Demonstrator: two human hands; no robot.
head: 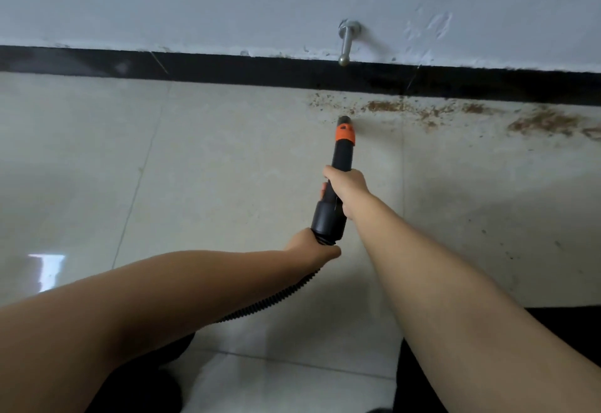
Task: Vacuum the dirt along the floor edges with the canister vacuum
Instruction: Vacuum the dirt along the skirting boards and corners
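Both arms outstretched, left hand and right hand gripping.

Count, head view: hands 2, left grip and right grip, both on the same tool. Vacuum wand 1, with 1 orange collar. Ribbed hose 1. Metal door stopper on the wall, 1. Black skirting strip 1. Dirt: several brown patches along the floor edge, scattered specks too many to count.
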